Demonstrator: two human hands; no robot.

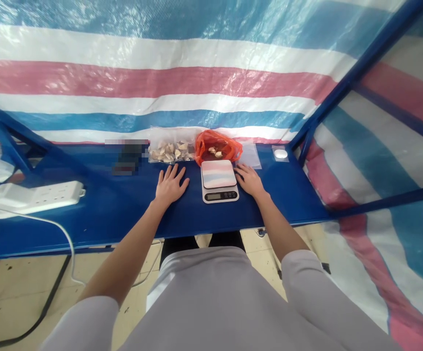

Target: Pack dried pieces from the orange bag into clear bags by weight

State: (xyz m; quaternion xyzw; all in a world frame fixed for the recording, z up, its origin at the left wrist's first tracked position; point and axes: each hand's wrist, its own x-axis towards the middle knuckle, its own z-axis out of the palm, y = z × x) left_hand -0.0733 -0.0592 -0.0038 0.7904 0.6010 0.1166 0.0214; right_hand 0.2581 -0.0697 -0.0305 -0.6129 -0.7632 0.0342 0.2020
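My left hand lies flat on the blue table with its fingers spread, just in front of a clear plastic bag of pale, irregular dried pieces. To the right of that hand stands a digital kitchen scale with a shiny square plate and a small display. My right hand rests at the scale's right edge, fingers stretched out; whether they touch the scale I cannot tell. Behind the scale, an orange-red plastic bag is open, with a few pale pieces inside. Flat clear bags lie beyond my right hand.
A white power strip with a plug and cable lies at the table's left. A blurred dark object is at the back. A small bag with a round white item sits far right. Blue frame bars and striped sheeting enclose the table.
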